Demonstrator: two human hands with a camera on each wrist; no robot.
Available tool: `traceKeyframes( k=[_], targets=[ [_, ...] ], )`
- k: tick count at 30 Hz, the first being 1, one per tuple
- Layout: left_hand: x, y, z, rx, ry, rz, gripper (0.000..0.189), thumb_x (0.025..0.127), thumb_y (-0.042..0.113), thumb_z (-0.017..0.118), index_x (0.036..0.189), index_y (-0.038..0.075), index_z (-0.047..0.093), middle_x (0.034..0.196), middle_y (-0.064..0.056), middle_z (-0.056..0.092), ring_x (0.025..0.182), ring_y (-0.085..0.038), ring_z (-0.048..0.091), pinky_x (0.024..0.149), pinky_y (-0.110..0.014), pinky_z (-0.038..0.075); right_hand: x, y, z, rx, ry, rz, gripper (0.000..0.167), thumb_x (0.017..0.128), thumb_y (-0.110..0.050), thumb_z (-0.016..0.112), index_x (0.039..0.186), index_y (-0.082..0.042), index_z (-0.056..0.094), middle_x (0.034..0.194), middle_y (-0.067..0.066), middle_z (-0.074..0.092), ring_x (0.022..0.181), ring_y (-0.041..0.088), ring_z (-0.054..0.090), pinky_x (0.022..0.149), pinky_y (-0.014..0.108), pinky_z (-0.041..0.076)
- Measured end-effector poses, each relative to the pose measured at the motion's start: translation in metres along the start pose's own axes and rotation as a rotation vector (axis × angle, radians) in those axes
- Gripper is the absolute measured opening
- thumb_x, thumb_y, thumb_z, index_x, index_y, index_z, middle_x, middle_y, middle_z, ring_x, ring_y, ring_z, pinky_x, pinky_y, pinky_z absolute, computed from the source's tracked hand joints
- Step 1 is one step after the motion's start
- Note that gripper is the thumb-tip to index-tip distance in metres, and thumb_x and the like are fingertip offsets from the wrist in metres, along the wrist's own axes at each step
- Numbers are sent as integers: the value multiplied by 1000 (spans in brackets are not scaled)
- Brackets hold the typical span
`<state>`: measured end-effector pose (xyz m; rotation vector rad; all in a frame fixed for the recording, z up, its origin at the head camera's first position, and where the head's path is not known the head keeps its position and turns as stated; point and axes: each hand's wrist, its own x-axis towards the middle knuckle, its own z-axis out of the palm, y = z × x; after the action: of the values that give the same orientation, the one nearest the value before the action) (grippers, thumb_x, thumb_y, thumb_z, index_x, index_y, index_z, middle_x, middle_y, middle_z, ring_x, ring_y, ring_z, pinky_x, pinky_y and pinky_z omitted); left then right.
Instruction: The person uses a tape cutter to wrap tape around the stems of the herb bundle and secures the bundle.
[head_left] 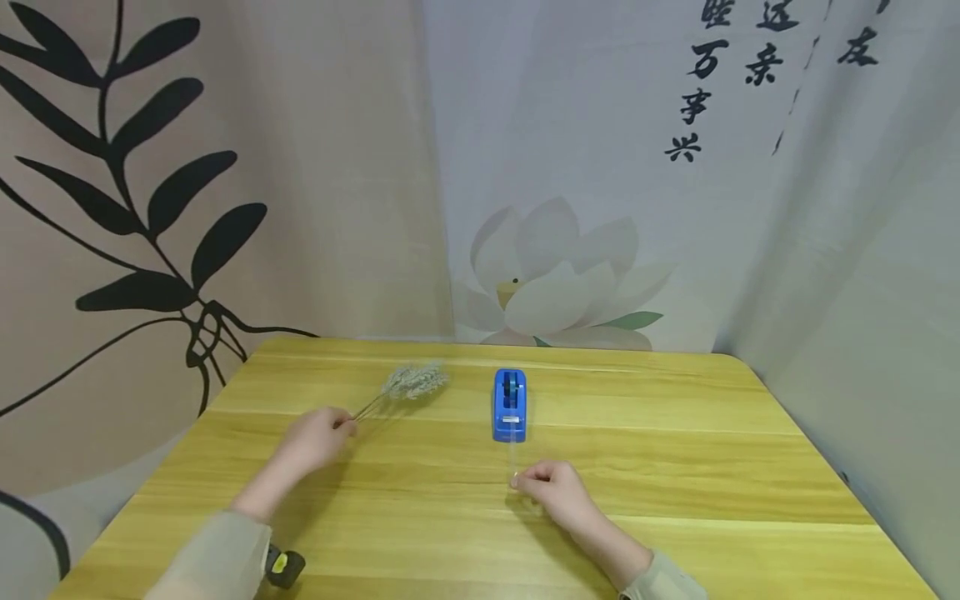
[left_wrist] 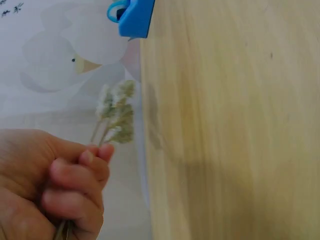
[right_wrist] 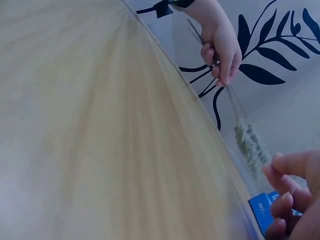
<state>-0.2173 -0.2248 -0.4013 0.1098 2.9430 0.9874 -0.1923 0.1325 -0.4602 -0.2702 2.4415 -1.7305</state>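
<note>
My left hand (head_left: 318,437) grips the thin stems of a small bunch of dried flowers (head_left: 415,381), whose pale fluffy heads point to the right over the table. In the left wrist view the fingers (left_wrist: 75,175) curl round the stems, and the stem ends show below the hand. A blue tape dispenser (head_left: 510,406) stands at the table's far middle. From its front a clear strip of tape (head_left: 513,457) runs toward me, and my right hand (head_left: 555,493) pinches the strip's end between thumb and forefinger. In the right wrist view that hand partly hides the dispenser (right_wrist: 261,210).
Everything is over a yellow wood-grain table (head_left: 675,467). A black strapped device with a yellow label (head_left: 283,567) is at my left sleeve. Behind the table hangs a curtain (head_left: 360,208) printed with leaves, a lotus and characters.
</note>
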Motion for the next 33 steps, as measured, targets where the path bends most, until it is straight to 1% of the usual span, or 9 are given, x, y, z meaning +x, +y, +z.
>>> traceKeyframes(
  k=[4, 8, 13, 16, 19, 20, 25, 30, 33],
  targets=[
    [-7, 0, -13, 44, 67, 77, 26, 100, 17, 51, 107, -2, 68, 70, -6, 57, 46, -12, 33, 44, -30, 33, 0, -3, -2, 25, 0, 27, 22, 84, -18, 71, 86, 3, 70, 85, 5, 66, 78, 16, 53, 69, 30, 45],
    [-19, -2, -26, 10, 74, 94, 32, 102, 23, 48, 108, -1, 69, 79, -8, 61, 46, -12, 32, 45, -30, 34, 2, -6, -4, 39, 3, 63, 23, 85, -20, 71, 87, 3, 70, 91, 5, 67, 85, 16, 54, 77, 33, 43],
    [-32, -10, -42, -71, -3, 102, 36, 105, 23, 42, 112, -1, 68, 86, -7, 61, 55, -15, 36, 49, -29, 36, 4, -12, -7, 63, -2, 89, 22, 85, -19, 70, 89, 2, 70, 96, 5, 69, 91, 19, 56, 83, 37, 43],
    [-38, -18, -50, -101, -50, 144, 31, 104, 19, 46, 111, -1, 68, 96, -9, 66, 62, -17, 41, 60, -32, 40, 5, -16, -10, 56, 0, 92, 23, 87, -21, 69, 90, 2, 70, 99, 4, 68, 96, 20, 55, 87, 39, 41],
    [-40, -28, -56, -117, -100, 180, 28, 102, 17, 50, 111, 0, 69, 106, -13, 69, 74, -17, 53, 68, -37, 45, 6, -22, -14, 49, -2, 87, 25, 88, -22, 67, 92, 3, 70, 101, 4, 67, 97, 20, 54, 85, 39, 41],
    [-41, -31, -57, -129, -120, 194, 27, 101, 17, 51, 111, -1, 69, 110, -14, 69, 81, -18, 57, 71, -39, 47, 7, -24, -15, 48, -4, 85, 25, 89, -22, 67, 92, 3, 70, 102, 4, 67, 97, 19, 53, 83, 38, 42],
    [-43, -33, -49, -168, -221, 228, 26, 97, 21, 59, 110, 2, 71, 108, -13, 69, 85, -23, 60, 68, -39, 49, 10, -33, -20, 58, -10, 82, 26, 90, -21, 66, 93, 4, 70, 102, 4, 68, 92, 16, 51, 71, 32, 42],
    [-46, -20, -33, -146, -292, 297, 24, 94, 26, 64, 104, 8, 75, 106, -11, 70, 95, -30, 64, 77, -52, 52, 15, -39, -22, 64, -4, 74, 25, 90, -20, 67, 93, 5, 70, 100, 4, 69, 91, 19, 52, 70, 33, 42],
    [-47, -11, -23, -147, -319, 323, 22, 93, 27, 64, 102, 10, 76, 106, -10, 70, 96, -31, 64, 78, -53, 52, 18, -42, -23, 62, -2, 68, 25, 90, -19, 67, 93, 6, 70, 100, 4, 69, 92, 22, 54, 72, 35, 43]
  ],
)
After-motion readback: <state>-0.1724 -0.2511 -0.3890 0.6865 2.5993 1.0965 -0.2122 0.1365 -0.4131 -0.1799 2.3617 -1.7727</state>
